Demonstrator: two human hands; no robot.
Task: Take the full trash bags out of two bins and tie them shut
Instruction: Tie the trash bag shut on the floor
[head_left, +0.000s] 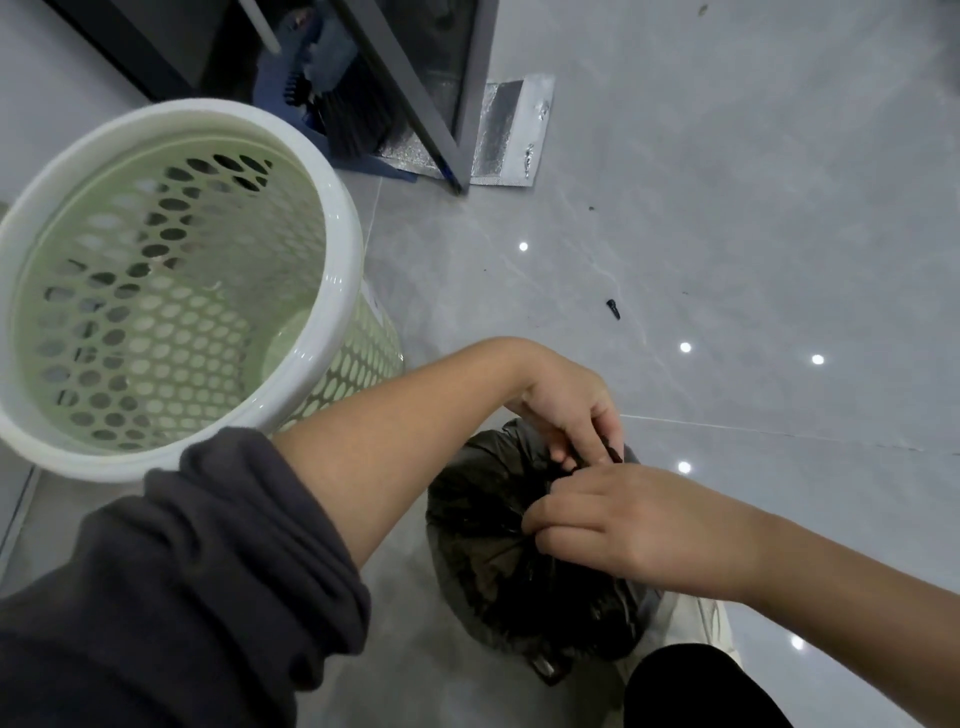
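Black bag (483, 525) stands on the floor (727, 260) at lower centre, its gathered neck pointing up. Left hand (571, 410) and right hand (613, 525), close together, both pinch the neck. Bin (349, 244) stands upright at left.

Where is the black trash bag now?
In the head view the black trash bag sits on the floor at lower centre, right of the green bin, its neck pinched by the left hand and right hand.

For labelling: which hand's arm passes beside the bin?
The left hand, whose dark sleeve lies beside the green bin; the right hand enters opposite. Both pinch the black bag.
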